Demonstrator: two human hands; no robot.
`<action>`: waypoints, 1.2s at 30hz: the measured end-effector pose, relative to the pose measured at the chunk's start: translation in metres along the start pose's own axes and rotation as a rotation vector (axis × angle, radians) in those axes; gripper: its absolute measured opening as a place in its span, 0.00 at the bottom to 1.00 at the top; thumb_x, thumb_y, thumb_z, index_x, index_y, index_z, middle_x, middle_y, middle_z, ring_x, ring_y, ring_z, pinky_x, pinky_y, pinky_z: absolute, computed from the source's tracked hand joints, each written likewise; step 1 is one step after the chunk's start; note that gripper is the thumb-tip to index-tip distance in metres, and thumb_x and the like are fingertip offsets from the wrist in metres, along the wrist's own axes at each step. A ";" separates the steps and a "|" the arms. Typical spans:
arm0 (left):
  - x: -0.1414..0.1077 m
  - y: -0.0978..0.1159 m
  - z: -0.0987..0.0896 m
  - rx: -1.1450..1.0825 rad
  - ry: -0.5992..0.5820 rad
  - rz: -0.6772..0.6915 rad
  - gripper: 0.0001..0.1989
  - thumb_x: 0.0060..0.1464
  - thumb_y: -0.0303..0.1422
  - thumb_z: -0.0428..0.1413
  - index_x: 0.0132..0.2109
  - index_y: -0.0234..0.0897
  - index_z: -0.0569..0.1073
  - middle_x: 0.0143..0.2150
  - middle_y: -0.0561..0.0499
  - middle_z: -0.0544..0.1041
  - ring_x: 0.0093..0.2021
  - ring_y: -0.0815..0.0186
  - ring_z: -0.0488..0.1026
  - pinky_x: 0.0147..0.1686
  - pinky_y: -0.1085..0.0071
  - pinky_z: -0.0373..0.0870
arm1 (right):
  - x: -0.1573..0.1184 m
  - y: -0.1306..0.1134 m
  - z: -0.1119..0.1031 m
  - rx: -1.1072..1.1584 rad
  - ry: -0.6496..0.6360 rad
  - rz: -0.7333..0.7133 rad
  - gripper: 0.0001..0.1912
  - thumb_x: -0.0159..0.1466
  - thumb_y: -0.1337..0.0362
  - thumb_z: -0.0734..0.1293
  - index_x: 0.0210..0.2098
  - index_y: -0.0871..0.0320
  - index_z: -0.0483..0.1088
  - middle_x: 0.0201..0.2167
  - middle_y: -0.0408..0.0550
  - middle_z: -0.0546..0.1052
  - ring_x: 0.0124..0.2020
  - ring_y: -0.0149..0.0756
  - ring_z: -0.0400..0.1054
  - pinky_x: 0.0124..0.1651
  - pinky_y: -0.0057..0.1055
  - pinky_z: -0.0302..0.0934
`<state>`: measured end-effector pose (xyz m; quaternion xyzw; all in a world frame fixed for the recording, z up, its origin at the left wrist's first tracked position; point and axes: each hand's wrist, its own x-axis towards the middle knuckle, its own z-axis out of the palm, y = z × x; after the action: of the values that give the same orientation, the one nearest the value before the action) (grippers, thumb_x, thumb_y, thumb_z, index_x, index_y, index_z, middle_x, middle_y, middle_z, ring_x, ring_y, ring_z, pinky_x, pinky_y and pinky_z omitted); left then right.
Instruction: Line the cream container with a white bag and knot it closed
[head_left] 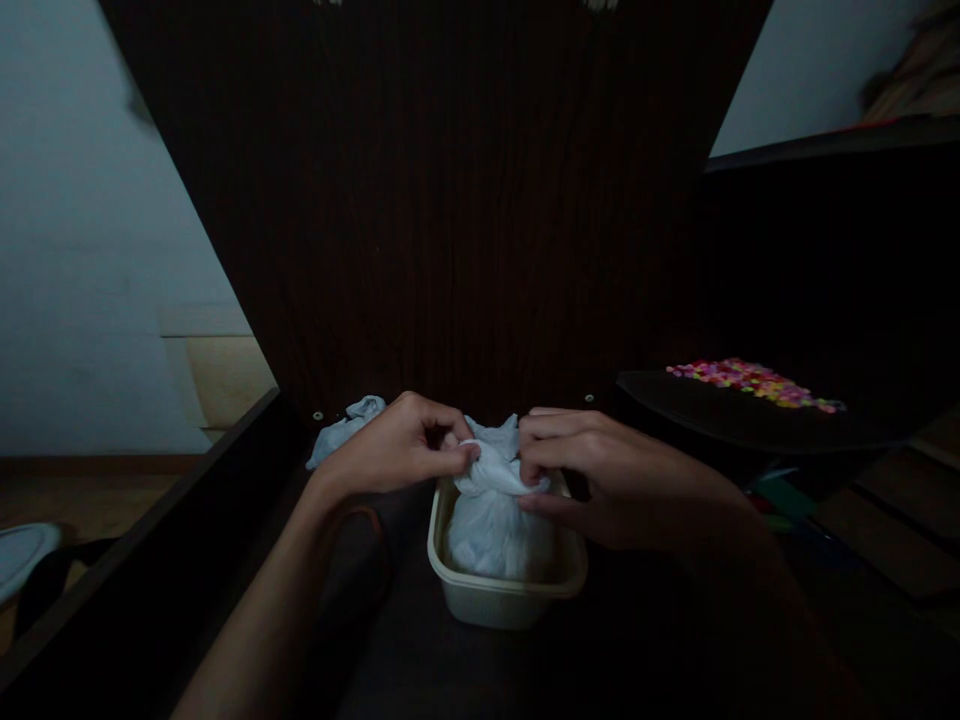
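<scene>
A white plastic bag (499,535), bulging with contents I cannot make out, sits in a cream rectangular tub (487,598). My left hand (409,445) pinches the bag's gathered neck between thumb and fingers from the left. From the right, my right hand (574,465) grips the other end of the same twisted neck. Both hands are closed on the plastic, just above the far part of the tub. Behind the neck, a loose flap of the bag stands up.
Another crumpled white bag (341,432) lies behind my left wrist. A dark wooden panel (480,200) rises at the back. On a dark corner shelf (675,405) at right lies a string of colourful beads (754,383). A raised dark edge (150,510) runs along the left.
</scene>
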<state>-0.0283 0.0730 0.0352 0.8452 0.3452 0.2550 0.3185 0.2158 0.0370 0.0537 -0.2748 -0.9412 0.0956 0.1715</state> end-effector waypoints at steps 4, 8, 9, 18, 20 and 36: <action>0.000 0.007 0.007 0.015 0.028 0.028 0.10 0.56 0.33 0.57 0.29 0.32 0.76 0.22 0.57 0.68 0.24 0.73 0.61 0.24 0.79 0.57 | 0.006 -0.005 0.013 -0.122 0.087 0.089 0.15 0.61 0.54 0.75 0.38 0.59 0.73 0.37 0.46 0.73 0.37 0.37 0.65 0.37 0.33 0.55; -0.001 0.013 0.010 0.058 0.023 0.079 0.07 0.53 0.29 0.57 0.28 0.32 0.74 0.22 0.58 0.68 0.24 0.74 0.61 0.25 0.79 0.57 | 0.011 -0.008 0.023 -0.183 0.064 0.031 0.05 0.64 0.65 0.72 0.37 0.60 0.74 0.35 0.46 0.73 0.37 0.36 0.65 0.39 0.33 0.55; -0.001 0.013 0.010 0.076 0.017 0.089 0.08 0.53 0.29 0.57 0.27 0.32 0.73 0.22 0.58 0.68 0.24 0.74 0.61 0.25 0.79 0.57 | 0.011 -0.007 0.023 -0.171 0.037 0.016 0.02 0.65 0.69 0.71 0.37 0.61 0.74 0.35 0.46 0.74 0.37 0.36 0.65 0.39 0.33 0.55; -0.001 0.007 0.003 0.005 -0.003 0.018 0.11 0.57 0.35 0.58 0.30 0.31 0.77 0.23 0.56 0.70 0.24 0.73 0.62 0.24 0.80 0.58 | -0.007 -0.001 -0.008 0.061 -0.043 -0.139 0.07 0.65 0.73 0.69 0.30 0.60 0.72 0.31 0.43 0.74 0.36 0.32 0.64 0.40 0.30 0.55; -0.002 0.012 0.005 -0.021 0.011 0.010 0.12 0.58 0.35 0.58 0.29 0.32 0.75 0.22 0.56 0.69 0.24 0.73 0.61 0.23 0.80 0.58 | -0.007 -0.005 -0.005 0.027 0.012 -0.055 0.04 0.63 0.69 0.72 0.32 0.59 0.74 0.33 0.44 0.75 0.38 0.33 0.66 0.41 0.31 0.55; -0.006 0.006 -0.002 0.026 -0.023 0.030 0.14 0.60 0.38 0.58 0.34 0.30 0.79 0.24 0.55 0.71 0.25 0.73 0.62 0.24 0.79 0.58 | -0.001 -0.001 0.000 -0.043 0.003 -0.168 0.15 0.67 0.73 0.67 0.25 0.59 0.64 0.30 0.42 0.70 0.35 0.31 0.61 0.37 0.32 0.51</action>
<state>-0.0310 0.0660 0.0401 0.8572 0.3321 0.2455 0.3076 0.2163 0.0354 0.0539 -0.1988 -0.9626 0.0600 0.1743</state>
